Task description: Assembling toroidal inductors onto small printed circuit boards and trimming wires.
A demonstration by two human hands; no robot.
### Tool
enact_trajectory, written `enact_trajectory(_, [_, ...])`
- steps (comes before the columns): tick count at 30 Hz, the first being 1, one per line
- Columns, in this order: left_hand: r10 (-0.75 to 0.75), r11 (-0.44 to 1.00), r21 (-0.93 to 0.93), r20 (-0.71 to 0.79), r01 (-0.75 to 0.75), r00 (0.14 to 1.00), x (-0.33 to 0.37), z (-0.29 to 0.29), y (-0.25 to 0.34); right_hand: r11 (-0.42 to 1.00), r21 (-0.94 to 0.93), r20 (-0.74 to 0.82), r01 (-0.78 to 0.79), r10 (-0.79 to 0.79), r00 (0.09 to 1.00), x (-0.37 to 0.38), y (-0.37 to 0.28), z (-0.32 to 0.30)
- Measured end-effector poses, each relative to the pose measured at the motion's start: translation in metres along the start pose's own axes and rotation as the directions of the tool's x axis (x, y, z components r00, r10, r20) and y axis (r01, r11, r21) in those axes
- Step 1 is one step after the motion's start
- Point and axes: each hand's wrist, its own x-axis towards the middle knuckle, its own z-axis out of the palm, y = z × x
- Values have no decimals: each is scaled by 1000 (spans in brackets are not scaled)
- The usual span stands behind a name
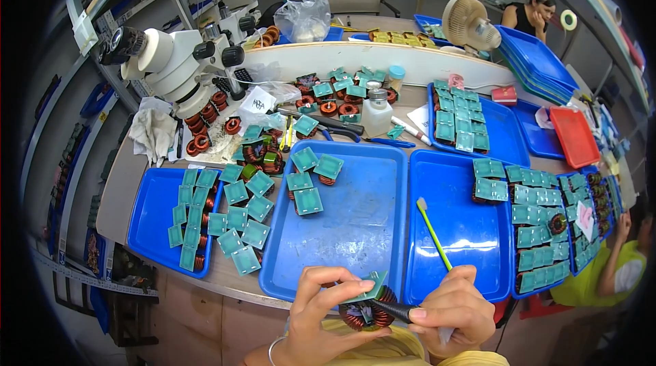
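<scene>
Near the front edge, my left hand (328, 315) grips a ring-shaped copper coil (355, 317) with a green square plate (374, 285) on top. My thumb and fingers hold it from the left side. My right hand (454, 311) is closed on a black tapered tool (395, 309), its thin end at the coil beneath the plate. The tool's exact kind is not clear. A green-handled brush (435, 233) rises beyond my right knuckles. Its lower end is hidden, so I cannot tell whether that hand holds it.
A blue tray (342, 250) ahead holds several plated coils; another blue tray (458, 250) lies to its right. More plated coils (239, 219) stand at left. Pliers (389, 141), a bottle (376, 116) and a microscope (171, 58) lie beyond. A person (533, 14) sits far right.
</scene>
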Motion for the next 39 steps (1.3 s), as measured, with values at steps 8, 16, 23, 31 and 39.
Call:
enact_trajectory(8, [-22, 1000, -12, -3, 22, 1000, 0, -1, 1, 997, -40, -17, -63, 63, 998, -4, -3, -2])
enact_trajectory(16, [2, 998, 62, -1, -2, 1000, 1, -2, 2, 997, 32, 38, 64, -66, 997, 10, -1, -4])
enact_trajectory(23, [-5, 993, 121, -7, 5, 1000, 3, -3, 5, 998, -36, -1, -60, 60, 998, -5, -1, -1])
enact_trajectory(31, [22, 990, 141, -12, -20, 1000, 2, -1, 4, 998, -43, -23, -47, 46, 999, -5, 0, 0])
enact_trajectory(39, [-22, 986, 167, -28, 27, 999, 2, 1, 5, 987, -79, 62, 137, -132, 989, 5, -6, -2])
